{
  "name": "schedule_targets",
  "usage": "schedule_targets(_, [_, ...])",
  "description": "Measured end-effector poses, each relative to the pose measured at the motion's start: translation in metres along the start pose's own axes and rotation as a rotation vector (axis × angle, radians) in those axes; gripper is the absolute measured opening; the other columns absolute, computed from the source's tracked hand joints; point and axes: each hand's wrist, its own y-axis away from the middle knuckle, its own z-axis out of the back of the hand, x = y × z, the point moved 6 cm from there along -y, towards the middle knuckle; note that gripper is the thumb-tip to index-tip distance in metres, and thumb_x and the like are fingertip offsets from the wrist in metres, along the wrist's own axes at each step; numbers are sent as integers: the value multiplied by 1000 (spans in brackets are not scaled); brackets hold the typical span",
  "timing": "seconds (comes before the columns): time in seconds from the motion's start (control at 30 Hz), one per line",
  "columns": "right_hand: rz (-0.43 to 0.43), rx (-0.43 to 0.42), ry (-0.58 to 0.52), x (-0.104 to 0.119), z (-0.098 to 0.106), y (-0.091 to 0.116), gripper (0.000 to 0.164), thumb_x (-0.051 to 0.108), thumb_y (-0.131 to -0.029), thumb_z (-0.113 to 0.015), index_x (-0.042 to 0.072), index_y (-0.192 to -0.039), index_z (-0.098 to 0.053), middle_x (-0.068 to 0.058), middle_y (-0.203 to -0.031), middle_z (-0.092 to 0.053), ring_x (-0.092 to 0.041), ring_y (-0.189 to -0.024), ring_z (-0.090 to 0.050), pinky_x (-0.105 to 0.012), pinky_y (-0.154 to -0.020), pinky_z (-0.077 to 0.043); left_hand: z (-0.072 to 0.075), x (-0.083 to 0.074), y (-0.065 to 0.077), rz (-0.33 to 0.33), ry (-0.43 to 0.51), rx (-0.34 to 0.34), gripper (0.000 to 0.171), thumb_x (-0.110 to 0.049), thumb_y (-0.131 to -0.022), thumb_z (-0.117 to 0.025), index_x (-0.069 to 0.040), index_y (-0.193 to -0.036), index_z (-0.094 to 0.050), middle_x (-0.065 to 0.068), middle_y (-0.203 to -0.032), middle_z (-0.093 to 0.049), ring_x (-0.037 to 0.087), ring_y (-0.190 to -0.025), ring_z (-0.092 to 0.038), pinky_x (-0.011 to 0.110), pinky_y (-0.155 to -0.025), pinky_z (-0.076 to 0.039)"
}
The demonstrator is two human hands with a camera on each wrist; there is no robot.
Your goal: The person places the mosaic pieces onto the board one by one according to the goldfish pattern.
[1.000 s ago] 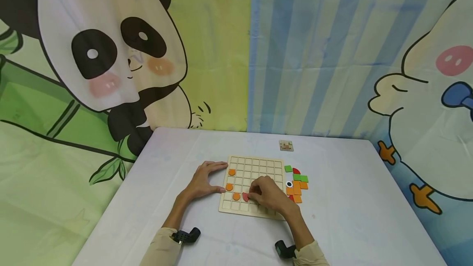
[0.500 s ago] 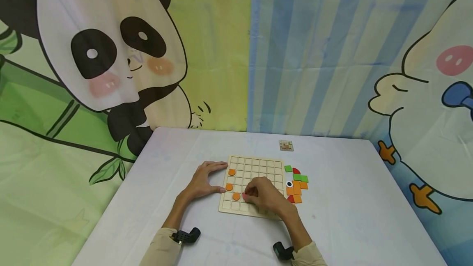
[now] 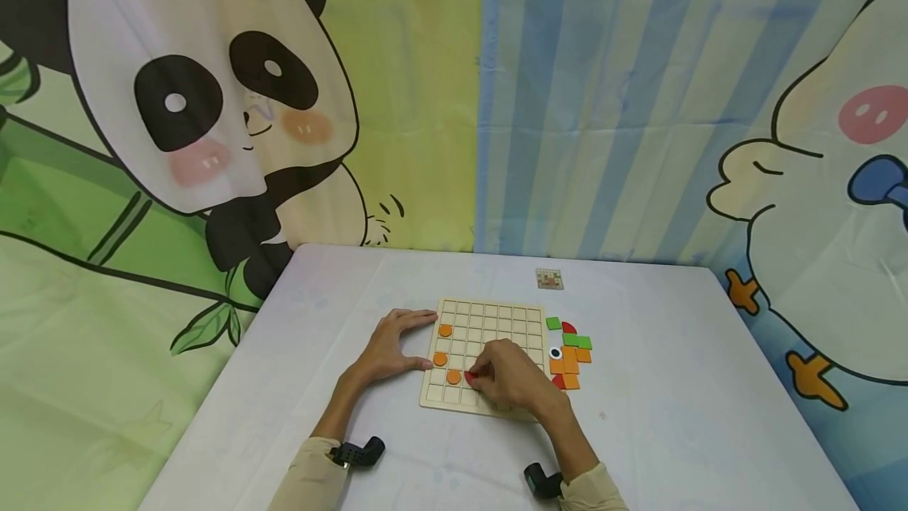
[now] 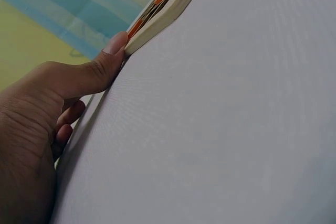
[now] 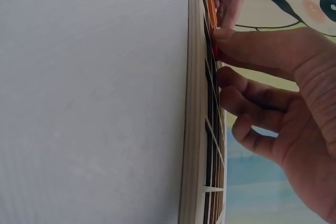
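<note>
A pale wooden grid board (image 3: 500, 323) lies on the white table. Three orange discs (image 3: 454, 377) sit in cells along its left side. My right hand (image 3: 512, 375) pinches a small red tile (image 3: 470, 378) at a cell just right of the nearest disc; its fingertips hide most of it. In the right wrist view, thumb and fingers meet low over the board, with a sliver of the red tile (image 5: 216, 51) showing. My left hand (image 3: 390, 347) rests against the board's left edge, thumb and fingers spread. The left wrist view shows that thumb (image 4: 107, 61) pressed along the board's rim.
Right of the board lie green tiles (image 3: 577, 341), orange squares (image 3: 571, 359), red rounded pieces (image 3: 569, 328) and an eye tile (image 3: 556, 353). A small patterned card (image 3: 549, 280) lies farther back on the table (image 3: 653, 337). Printed curtains (image 3: 603, 101) hang behind.
The right hand has shifted slightly left over the red tile, covering more of it. My left hand and the orange discs stay put.
</note>
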Motion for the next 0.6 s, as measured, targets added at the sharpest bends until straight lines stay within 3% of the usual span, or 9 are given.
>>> schedule_targets(0.27, [-5,23,-2,2,3,1,11,12,-95,-82,9,-102,-89,2,-94,-84,-5,-75,-62,-22,-65,-52,0,-1,-1,3,-1,6,91,-45,-72,-102,-24,-153,-66,-4,-159,-63,29,-143,-54,63,-118,-38])
schedule_targets(0.5, [-26,30,-1,-3,8,4,20,14,-89,-90,8,-109,-88,2,-100,-83,-7,-84,-65,-24,-78,-58,0,1,1,13,-17,15,92,-49,-73,-100,-24,-154,-65,-3,-160,-63,31,-144,-54,63,-120,-37])
schedule_targets(0.6, [-17,5,-7,-6,13,7,24,11,-86,-93,5,-109,-87,-3,-103,-84,-9,-84,-66,-26,-77,-59,-1,1,0,13,-25,18,91,-48,-73,-100,-25,-155,-64,-4,-161,-62,30,-145,-53,62,-119,-37])
